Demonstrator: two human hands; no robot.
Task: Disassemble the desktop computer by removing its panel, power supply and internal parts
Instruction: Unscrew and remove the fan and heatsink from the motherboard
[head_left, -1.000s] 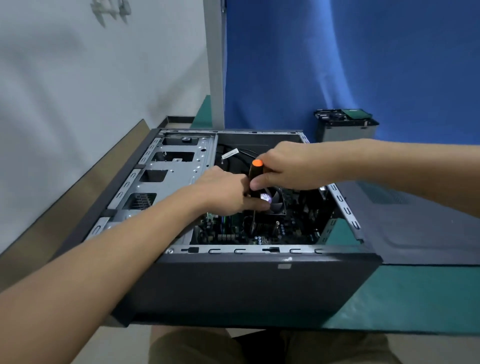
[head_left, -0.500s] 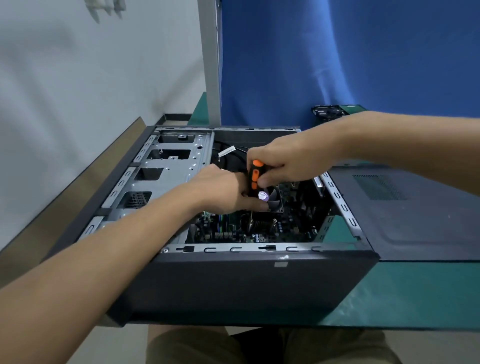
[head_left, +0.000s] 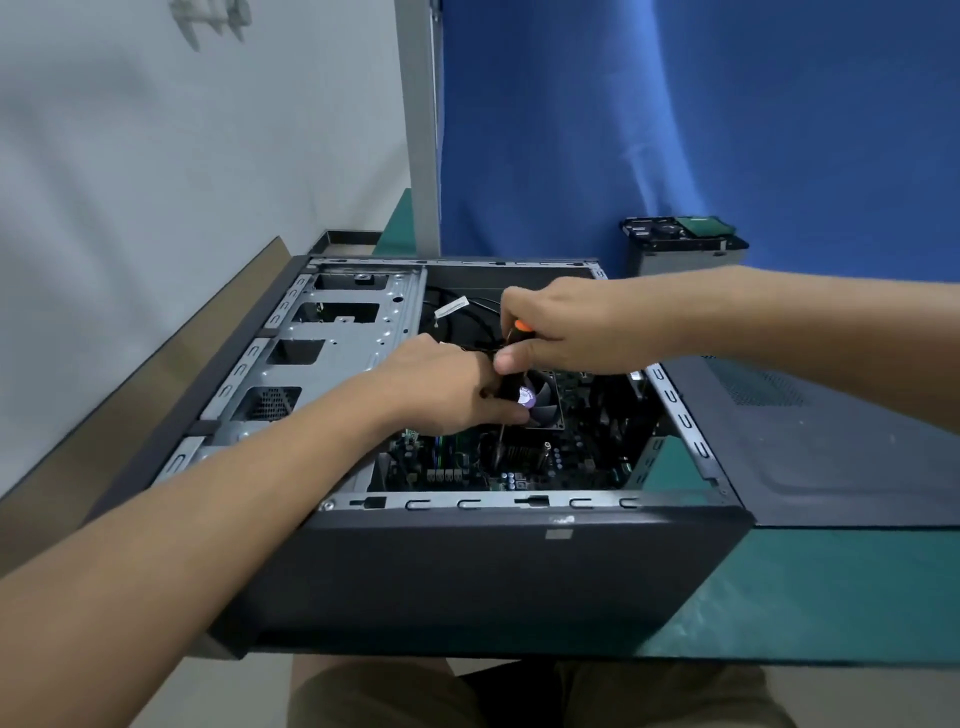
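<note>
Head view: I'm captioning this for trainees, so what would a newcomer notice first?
At centre, the right hand and left hand grip an orange-capped screwdriver, pointed down beside the cooler fan inside the open computer case. The removed side panel lies to its right, before a blue backdrop.

The left hand (head_left: 447, 384) and right hand (head_left: 566, 327) on an orange-and-black screwdriver (head_left: 519, 327) block the middle of the open black metal computer case (head_left: 493, 582), a grey steel drive cage (head_left: 358, 338) roofs its left, and free room lies over the right of the dark circuit board (head_left: 587, 462).

Nothing legible: small badge (head_left: 559, 534) on computer case (head_left: 493, 587), white cable tag (head_left: 451, 307), purple fan sticker (head_left: 527, 397), all too blurred to read.
</note>
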